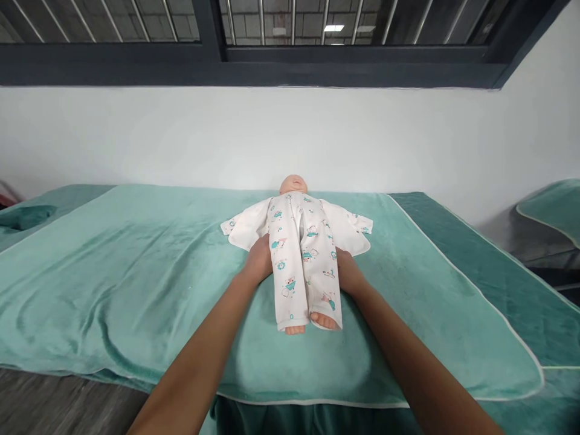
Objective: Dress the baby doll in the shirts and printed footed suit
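A baby doll [293, 184] lies on its back, head toward the wall, with both feet showing at the trouser cuffs. White printed baby trousers [290, 266] cover its legs and reach up over the torso. Beneath them a white baby shirt [347, 226] spreads out at both sides, sleeves outstretched. My left hand [260, 260] grips the trousers at their left edge, its fingertips hidden behind the cloth. On the opposite edge, my right hand [348, 272] is closed at the trousers, fingers mostly tucked out of sight.
A light green blanket [149, 241] with pale piping lies under the doll, over a darker green bed cover [462, 254]. A green cushion [555, 208] is at the far right. Behind stands a white wall [181, 139] below a dark-framed barred window [290, 66].
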The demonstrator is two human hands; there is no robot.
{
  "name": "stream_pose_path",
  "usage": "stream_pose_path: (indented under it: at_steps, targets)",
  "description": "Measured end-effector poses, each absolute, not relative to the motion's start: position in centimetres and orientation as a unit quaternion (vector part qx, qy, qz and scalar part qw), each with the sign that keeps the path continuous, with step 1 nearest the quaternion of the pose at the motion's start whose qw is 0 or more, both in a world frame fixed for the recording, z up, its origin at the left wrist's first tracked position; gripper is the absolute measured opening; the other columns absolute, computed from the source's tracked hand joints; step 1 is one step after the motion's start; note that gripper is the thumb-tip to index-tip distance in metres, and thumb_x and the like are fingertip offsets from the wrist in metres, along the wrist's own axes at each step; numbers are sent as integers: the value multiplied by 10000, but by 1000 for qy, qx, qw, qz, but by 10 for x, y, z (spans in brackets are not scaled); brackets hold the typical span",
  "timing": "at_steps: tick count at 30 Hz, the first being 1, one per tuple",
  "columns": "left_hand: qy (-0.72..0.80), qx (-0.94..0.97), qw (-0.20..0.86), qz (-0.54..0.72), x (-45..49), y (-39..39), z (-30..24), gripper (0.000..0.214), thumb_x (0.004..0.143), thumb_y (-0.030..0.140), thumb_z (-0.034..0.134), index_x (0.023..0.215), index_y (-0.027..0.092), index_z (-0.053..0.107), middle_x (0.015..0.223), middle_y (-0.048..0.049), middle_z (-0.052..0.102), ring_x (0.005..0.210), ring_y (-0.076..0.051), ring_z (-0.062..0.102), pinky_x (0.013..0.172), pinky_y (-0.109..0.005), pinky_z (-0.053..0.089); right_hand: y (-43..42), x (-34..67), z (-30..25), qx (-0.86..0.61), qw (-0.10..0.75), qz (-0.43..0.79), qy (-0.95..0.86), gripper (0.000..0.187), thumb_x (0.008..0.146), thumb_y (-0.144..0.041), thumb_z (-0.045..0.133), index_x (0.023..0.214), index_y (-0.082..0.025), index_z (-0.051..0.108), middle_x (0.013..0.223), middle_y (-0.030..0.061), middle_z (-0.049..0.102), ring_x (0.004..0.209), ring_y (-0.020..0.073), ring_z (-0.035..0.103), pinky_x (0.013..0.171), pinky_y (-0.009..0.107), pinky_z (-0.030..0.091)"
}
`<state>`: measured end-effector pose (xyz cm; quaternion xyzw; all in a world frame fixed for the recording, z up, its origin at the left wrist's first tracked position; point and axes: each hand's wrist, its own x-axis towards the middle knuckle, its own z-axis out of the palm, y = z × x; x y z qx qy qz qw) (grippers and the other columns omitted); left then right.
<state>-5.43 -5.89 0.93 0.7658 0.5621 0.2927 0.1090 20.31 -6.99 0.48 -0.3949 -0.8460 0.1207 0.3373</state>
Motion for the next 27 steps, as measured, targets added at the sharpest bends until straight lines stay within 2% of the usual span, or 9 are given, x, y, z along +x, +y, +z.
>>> stream_pose_path:
  at_steps: [4, 6, 10, 14, 17, 19, 22, 25, 27]
  targets:
    - [534, 796, 43, 282, -59, -71, 4, 131, 827, 244, 593, 862, 197, 710, 966, -129, 703, 995, -302, 644, 871, -405, 513, -72, 201, 9, -414, 330, 103, -842, 309, 880, -249, 570, 1145, -210, 725, 1099, 120, 734, 1003, 298, 690, 827, 413, 571]
    - [520, 803, 41, 289, -63, -79, 1, 131, 820, 209, 571, 794, 205, 700, 914, -115, 693, 938, -279, 634, 835, -391, 509, -75, 201, 10, -408, 327, 80, -849, 267, 899, -258, 558, 1089, -219, 741, 1100, 115, 727, 1045, 296, 657, 871, 427, 559]
    - [499, 804, 82, 312, -71, -96, -1, 212, 793, 118, 483, 717, 207, 660, 828, -82, 666, 853, -236, 609, 786, -362, 491, -87, 204, 10, -391, 320, 65, -861, 232, 913, -251, 550, 809, -210, 753, 949, 103, 716, 934, 268, 628, 847, 418, 544]
    - [506, 761, 170, 369, -75, -104, 3, 220, 767, 124, 446, 621, 209, 587, 694, -26, 600, 712, -182, 571, 703, -314, 459, -103, 207, 9, -401, 334, 106, -846, 252, 908, -190, 525, 836, -231, 763, 1008, 93, 709, 957, 252, 630, 814, 381, 534]
    - [532, 679, 232, 450, -80, -103, 2, 203, 760, 150, 447, 693, 206, 630, 741, -13, 649, 733, -170, 596, 720, -296, 469, -103, 215, 11, -414, 341, 176, -826, 249, 921, -219, 507, 866, -235, 749, 985, 68, 712, 914, 220, 648, 800, 348, 528]
    - [569, 604, 233, 506, -84, -98, -2, 199, 764, 171, 457, 760, 204, 653, 789, -17, 673, 765, -174, 609, 729, -295, 480, -93, 229, 12, -456, 360, 193, -791, 238, 933, -291, 507, 870, -221, 726, 946, 59, 714, 870, 208, 654, 791, 343, 522]
    - [639, 492, 174, 565, -93, -87, -9, 208, 780, 192, 469, 875, 204, 654, 911, -33, 687, 815, -181, 616, 759, -305, 494, -69, 259, 12, -588, 404, 90, -695, 256, 897, -375, 533, 921, -190, 709, 1007, 102, 709, 942, 250, 637, 857, 397, 497]
    - [705, 464, 97, 527, -103, -72, -10, 245, 791, 188, 483, 970, 195, 649, 1061, -83, 682, 1009, -233, 617, 909, -367, 490, -48, 284, 13, -720, 352, 11, -598, 381, 859, -451, 568, 1025, -134, 698, 1098, 187, 678, 1028, 308, 605, 908, 444, 462]
    - [746, 479, 60, 459, -108, -62, -9, 267, 806, 203, 504, 1027, 183, 652, 1138, -128, 667, 1150, -294, 575, 1002, -440, 452, -41, 291, 15, -772, 285, 3, -569, 450, 848, -529, 574, 1037, -137, 687, 1100, 202, 668, 1004, 322, 606, 865, 445, 458]
